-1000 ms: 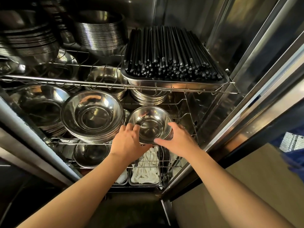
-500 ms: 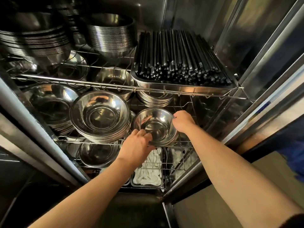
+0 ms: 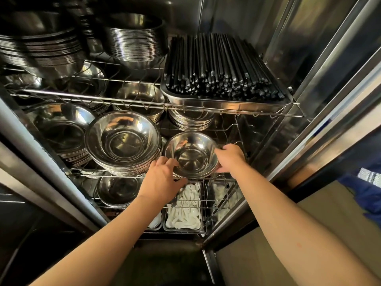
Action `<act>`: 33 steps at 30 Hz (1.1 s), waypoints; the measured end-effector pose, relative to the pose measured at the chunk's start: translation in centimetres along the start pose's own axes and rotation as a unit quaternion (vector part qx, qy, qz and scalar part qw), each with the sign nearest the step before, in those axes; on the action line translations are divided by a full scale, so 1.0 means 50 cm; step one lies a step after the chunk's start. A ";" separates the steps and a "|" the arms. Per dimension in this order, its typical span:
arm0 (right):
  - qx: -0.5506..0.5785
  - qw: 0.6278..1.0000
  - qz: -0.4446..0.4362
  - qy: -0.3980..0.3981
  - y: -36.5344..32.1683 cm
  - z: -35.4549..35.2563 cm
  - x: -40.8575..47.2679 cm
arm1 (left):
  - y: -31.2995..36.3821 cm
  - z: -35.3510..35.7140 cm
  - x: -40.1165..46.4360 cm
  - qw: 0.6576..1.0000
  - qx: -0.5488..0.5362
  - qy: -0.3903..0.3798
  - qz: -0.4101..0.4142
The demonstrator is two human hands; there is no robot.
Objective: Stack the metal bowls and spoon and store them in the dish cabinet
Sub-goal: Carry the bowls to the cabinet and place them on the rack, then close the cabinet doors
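A small stack of metal bowls [image 3: 190,155] sits on the middle wire shelf [image 3: 224,176] of the open dish cabinet, at its front right. My left hand [image 3: 162,180] grips the stack's near left rim, fingers curled over the edge. My right hand [image 3: 229,158] holds the right rim. A larger stack of metal bowls [image 3: 123,141] stands right beside it on the left, almost touching. No spoon shows inside the top bowl.
The top shelf carries a tray of black chopsticks [image 3: 222,67] and tall bowl stacks [image 3: 134,42]. More bowls [image 3: 59,131] fill the middle shelf's left. Below lie a bowl [image 3: 119,189] and trays of white spoons [image 3: 185,211]. The cabinet's steel frame [image 3: 309,124] rises at right.
Both hands have pushed the small bowl stack a little deeper onto the middle shelf. My right hand has slid from the near rim to the right rim.
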State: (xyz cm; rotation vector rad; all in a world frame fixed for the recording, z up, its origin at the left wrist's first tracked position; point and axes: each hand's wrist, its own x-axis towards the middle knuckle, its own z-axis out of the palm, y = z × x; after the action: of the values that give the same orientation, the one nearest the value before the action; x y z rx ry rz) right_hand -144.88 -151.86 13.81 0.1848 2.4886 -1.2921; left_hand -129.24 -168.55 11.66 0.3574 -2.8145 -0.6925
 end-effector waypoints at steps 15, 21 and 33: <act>0.143 0.989 0.038 -0.006 0.029 0.019 -0.034 | 0.012 0.013 -0.006 0.922 -0.330 0.028 -0.200; 0.140 0.990 0.020 -0.025 0.038 0.015 -0.051 | 0.004 0.001 -0.025 0.898 -0.382 -0.015 -0.218; -0.190 0.965 -0.179 0.042 0.018 -0.093 -0.172 | 0.003 -0.075 0.000 0.974 -0.206 -0.075 -0.050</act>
State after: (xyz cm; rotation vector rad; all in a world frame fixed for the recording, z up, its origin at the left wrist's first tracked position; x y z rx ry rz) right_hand -137.63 -147.24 18.57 -0.3204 2.8781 -0.9070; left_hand -128.26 -170.04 14.98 0.3836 -2.7024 -1.3455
